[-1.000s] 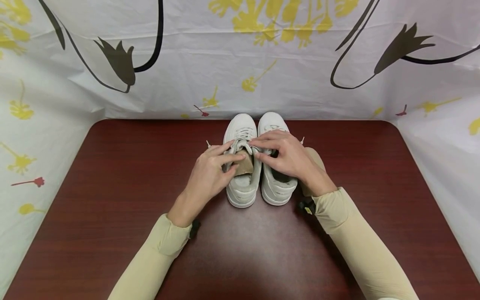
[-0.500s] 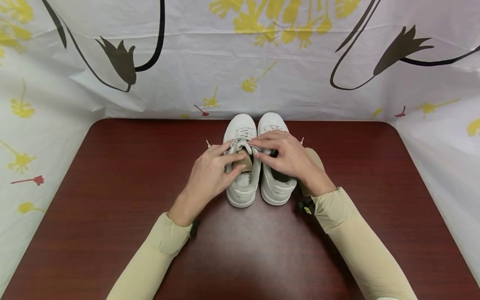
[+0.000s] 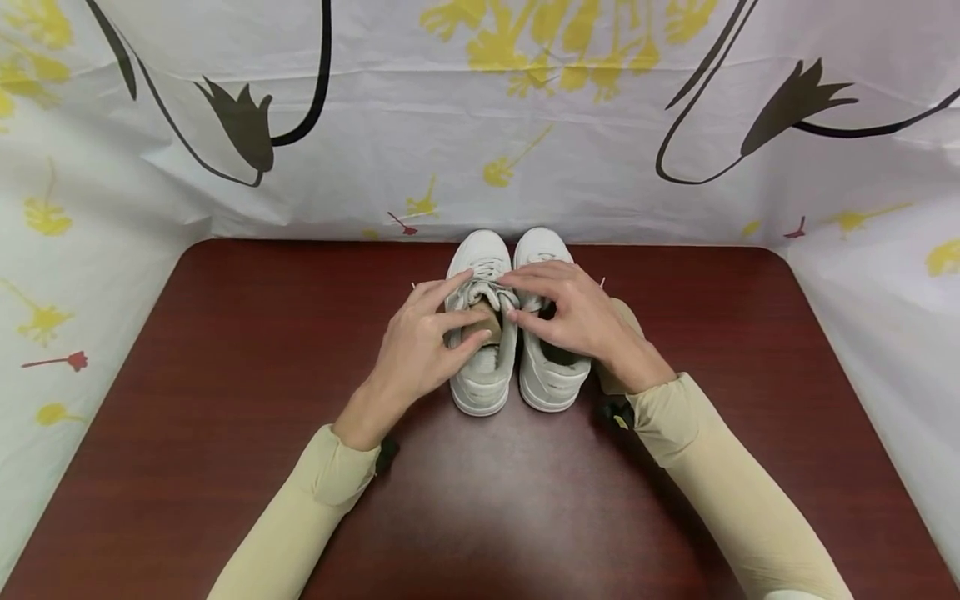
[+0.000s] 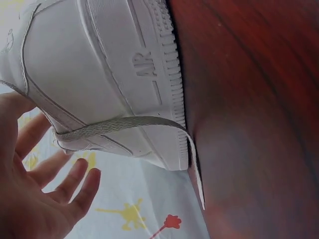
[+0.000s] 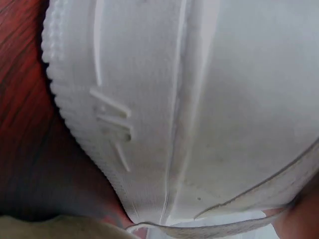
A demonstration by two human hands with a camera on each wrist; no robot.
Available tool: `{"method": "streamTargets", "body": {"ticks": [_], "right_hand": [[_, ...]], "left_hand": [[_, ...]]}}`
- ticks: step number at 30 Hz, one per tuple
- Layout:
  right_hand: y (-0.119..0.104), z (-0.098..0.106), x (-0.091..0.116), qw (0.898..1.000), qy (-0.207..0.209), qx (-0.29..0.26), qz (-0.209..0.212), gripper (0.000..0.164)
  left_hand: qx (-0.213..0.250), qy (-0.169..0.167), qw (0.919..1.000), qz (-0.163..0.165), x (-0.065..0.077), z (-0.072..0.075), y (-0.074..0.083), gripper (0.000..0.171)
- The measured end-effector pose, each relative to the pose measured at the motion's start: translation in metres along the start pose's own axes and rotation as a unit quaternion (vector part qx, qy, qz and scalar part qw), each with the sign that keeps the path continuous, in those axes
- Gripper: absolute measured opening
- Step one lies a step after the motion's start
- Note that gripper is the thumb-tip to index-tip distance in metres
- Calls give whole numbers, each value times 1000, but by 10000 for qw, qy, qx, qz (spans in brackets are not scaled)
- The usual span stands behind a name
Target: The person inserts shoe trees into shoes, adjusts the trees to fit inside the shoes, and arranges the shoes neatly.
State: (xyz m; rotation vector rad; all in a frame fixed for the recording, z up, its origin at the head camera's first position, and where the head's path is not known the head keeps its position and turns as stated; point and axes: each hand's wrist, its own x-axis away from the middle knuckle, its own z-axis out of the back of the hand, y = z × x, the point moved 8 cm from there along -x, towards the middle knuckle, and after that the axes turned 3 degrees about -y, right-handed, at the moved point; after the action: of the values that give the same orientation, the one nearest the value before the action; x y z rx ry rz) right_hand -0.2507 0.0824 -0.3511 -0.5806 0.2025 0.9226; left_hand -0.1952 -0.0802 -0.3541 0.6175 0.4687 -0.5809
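Observation:
Two white lace-up sneakers stand side by side in the head view, toes toward the back: a left sneaker [image 3: 480,392] and a right sneaker [image 3: 553,387]. A brown insert [image 3: 487,327] that looks like cardboard or paper sits inside the left one. My left hand [image 3: 420,337] spreads its fingers over that opening, thumb and middle fingertips at the insert, index lifted near the laces [image 3: 489,268]. My right hand [image 3: 570,312] reaches across the right sneaker, its fairly straight fingers at the left sneaker's tongue and collar. The left wrist view shows a loose lace [image 4: 124,123] hanging down the sneaker's side.
A tan flat item [image 3: 628,321] lies right of the sneakers, partly under my right hand; its kind is hidden. The dark red table [image 3: 262,350] reaches back to a white patterned curtain [image 3: 337,200], which also runs along both sides.
The brown insert has slipped farther forward inside the left sneaker, with less of it showing. My left index finger has straightened and lifted off the collar. The right hand has barely moved.

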Motion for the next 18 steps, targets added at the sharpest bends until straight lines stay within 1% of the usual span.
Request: {"method": "streamTargets", "body": {"ticks": [2,4,10,18], "right_hand": [[1,3,2,10000,75,-16,24,44],[4,4,6,10000,73,6,-43,46],[11,5,12,9991,-121,128,-378,50],[13,7,12,9992,-100,102,-381,51]], "left_hand": [[122,-3,9999,-49,0,0,1,22],[213,24,9997,-102,-1,0,1,24],[354,-25,9993,-139,0,-2,1,29],[503,-33,9985,-228,0,-2,1,42]]}}
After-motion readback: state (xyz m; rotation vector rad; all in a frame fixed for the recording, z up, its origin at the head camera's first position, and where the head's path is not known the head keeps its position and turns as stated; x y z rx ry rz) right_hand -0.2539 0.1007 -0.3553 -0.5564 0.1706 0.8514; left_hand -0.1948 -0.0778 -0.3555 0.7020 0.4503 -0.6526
